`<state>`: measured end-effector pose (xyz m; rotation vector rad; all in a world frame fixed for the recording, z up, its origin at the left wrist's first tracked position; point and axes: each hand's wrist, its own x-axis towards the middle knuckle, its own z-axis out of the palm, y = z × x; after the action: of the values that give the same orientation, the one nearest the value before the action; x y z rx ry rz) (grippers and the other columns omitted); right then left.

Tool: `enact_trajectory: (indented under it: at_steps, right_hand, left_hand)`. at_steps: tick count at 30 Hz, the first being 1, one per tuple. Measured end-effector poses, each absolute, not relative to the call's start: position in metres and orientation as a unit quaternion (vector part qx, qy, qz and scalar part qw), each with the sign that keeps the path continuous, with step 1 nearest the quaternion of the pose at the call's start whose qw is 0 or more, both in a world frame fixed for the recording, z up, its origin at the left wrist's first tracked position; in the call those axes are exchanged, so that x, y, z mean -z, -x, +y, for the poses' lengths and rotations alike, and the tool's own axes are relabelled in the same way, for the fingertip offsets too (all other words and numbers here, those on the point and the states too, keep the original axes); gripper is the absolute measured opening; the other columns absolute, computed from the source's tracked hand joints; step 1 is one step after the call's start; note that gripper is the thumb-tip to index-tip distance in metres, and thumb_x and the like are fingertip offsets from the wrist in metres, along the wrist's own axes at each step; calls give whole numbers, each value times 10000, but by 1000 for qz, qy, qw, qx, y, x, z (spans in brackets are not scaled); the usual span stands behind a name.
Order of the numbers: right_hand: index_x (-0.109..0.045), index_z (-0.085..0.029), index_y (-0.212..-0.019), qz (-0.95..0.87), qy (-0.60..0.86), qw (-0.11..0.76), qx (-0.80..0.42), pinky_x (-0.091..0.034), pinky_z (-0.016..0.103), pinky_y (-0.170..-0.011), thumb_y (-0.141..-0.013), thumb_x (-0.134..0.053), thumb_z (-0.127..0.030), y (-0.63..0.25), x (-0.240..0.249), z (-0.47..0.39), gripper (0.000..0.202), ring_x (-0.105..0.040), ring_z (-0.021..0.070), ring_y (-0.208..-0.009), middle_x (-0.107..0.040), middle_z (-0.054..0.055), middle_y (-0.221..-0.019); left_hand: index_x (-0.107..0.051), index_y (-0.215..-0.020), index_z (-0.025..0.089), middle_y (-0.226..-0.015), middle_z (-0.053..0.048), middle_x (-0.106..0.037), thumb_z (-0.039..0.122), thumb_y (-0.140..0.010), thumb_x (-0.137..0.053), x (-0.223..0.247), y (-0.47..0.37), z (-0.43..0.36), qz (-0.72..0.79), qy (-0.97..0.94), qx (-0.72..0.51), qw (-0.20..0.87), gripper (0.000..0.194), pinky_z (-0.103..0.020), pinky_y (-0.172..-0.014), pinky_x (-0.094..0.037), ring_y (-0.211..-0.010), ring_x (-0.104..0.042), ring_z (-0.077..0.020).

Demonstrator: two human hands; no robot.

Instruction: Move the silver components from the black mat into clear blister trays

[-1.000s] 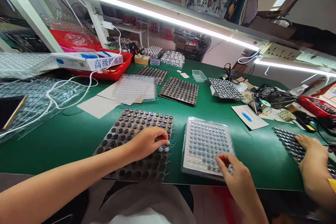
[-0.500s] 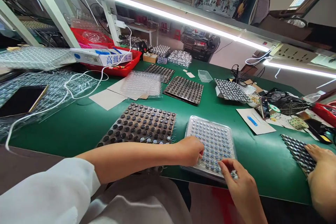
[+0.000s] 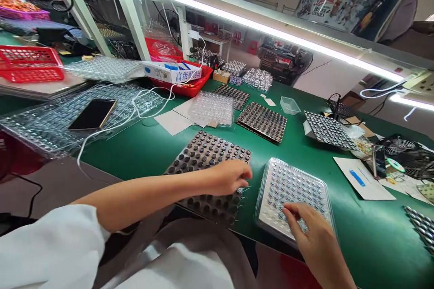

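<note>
A brown board (image 3: 203, 149) studded with rows of dark round parts lies before me. My left hand (image 3: 232, 177) is over its right side, fingers bent and slightly apart, with nothing visible between them. Just under the fingertips is a small silvery part (image 3: 240, 189) with thin wire legs. To the right sits a clear plastic tray (image 3: 267, 219), filled with rows of small bluish round parts (image 3: 291, 180); several pockets at its near left show no such part. My right hand (image 3: 312, 226) pinches thumb and forefinger together at the tray's lower middle; what is between them is hidden.
Behind are more studded boards (image 3: 262, 121), a clear moulded sheet (image 3: 212, 108) and a small plastic box (image 3: 290, 105). A phone (image 3: 93, 114) and white cable (image 3: 111, 131) lie left. At right are a white card (image 3: 362, 178) and another studded board (image 3: 420, 226). A lamp bar (image 3: 237, 18) crosses above.
My left hand has moved left from the tray to the brown board. My right hand stays pinched at the tray. The view has turned left, and another person's hand at far right is out of sight.
</note>
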<state>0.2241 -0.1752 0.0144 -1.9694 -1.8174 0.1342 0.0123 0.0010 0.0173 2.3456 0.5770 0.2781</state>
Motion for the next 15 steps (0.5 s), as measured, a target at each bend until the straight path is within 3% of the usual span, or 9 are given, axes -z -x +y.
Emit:
enact_trajectory:
  at_steps: [3, 8, 15]
  right_hand:
    - [-651, -239, -935, -716, 673, 165, -77, -437, 313, -777, -912, -469, -316, -198, -19, -139, 199, -607, 190, -871, -669, 38, -929]
    - [-656, -208, -938, -746, 660, 28, -80, -415, 332, -755, -886, -499, -231, -163, -6, -82, 168, -597, 213, -890, -666, 54, -923]
    - [-576, -214, -757, -743, 664, 9, -81, -367, 309, -643, -848, -518, -235, -159, 2, -51, 110, -564, 171, -723, -643, 29, -789]
  left_hand:
    - [-648, -879, 175, -916, -37, -640, 196, -840, -579, -8, 25, 21, 242, -913, -86, 318, 82, -277, -826, -414, -920, -556, -180]
    - [-678, -883, 188, -913, -40, -647, 255, -811, -639, 12, 41, 26, 247, -921, -87, 289, 106, -292, -844, -406, -928, -551, -197]
    - [-696, -886, 197, -904, -45, -647, 283, -784, -673, 7, 41, 28, 241, -923, -73, 290, 135, -294, -810, -406, -932, -547, -212]
